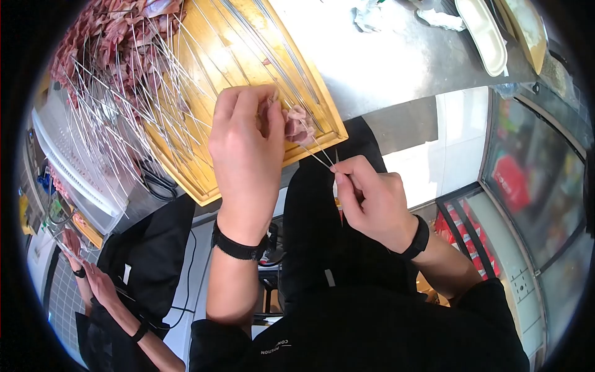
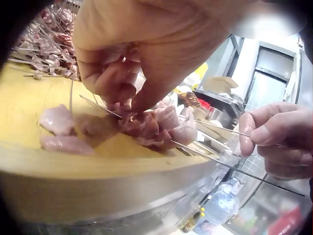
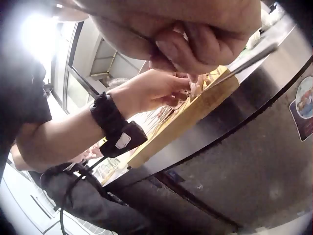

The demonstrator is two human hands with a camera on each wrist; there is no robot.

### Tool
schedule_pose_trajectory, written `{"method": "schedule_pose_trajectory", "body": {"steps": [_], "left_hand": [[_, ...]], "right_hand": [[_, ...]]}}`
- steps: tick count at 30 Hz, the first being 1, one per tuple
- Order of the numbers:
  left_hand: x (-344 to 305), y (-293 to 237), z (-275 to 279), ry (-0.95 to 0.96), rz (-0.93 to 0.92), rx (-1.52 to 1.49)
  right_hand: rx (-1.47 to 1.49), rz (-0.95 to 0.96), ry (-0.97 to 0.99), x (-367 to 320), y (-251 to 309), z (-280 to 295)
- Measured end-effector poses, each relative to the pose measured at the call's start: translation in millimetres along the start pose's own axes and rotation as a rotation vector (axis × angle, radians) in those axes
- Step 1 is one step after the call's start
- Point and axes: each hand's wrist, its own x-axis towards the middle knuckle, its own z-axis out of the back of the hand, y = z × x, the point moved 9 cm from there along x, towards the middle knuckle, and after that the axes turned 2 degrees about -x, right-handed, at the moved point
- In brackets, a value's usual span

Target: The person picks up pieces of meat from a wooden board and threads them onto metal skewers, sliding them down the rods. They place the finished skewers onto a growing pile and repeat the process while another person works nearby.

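My left hand (image 1: 248,149) is over the near right corner of a wooden board (image 1: 211,192), its fingers and thumb pinching pieces of raw meat (image 2: 146,128). In the left wrist view, a thin metal skewer (image 2: 222,128) runs out of the bunched meat to my right hand (image 2: 281,142). That hand pinches the skewer between thumb and forefinger, just off the board's edge. A second skewer (image 2: 234,169) sticks out below the meat. Two loose meat pieces (image 2: 57,120) lie on the board beside my left fingers.
A heap of raw meat (image 1: 118,40) and many loose skewers (image 1: 118,118) cover the board's left side. More skewers (image 1: 273,53) lie along its right edge. A white plastic basket (image 1: 74,161) stands at left. Another person's hands (image 1: 99,282) are at lower left.
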Motion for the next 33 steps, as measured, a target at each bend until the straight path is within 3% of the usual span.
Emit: {"method": "schedule_pose_trajectory", "body": {"steps": [15,25,33], "left_hand": [[2,5,4,-0.045,0.007,-0.040],[1,3,-1,-0.011,-0.045,-0.081],[-2,11,-3,-0.006,-0.009,-0.104]], "right_hand": [[-0.129,0.125,0.051,12,2,2],[-0.089,0.049,0.043,4,-5,2],[-0.123,0.157,0.041,16,5,1]]}}
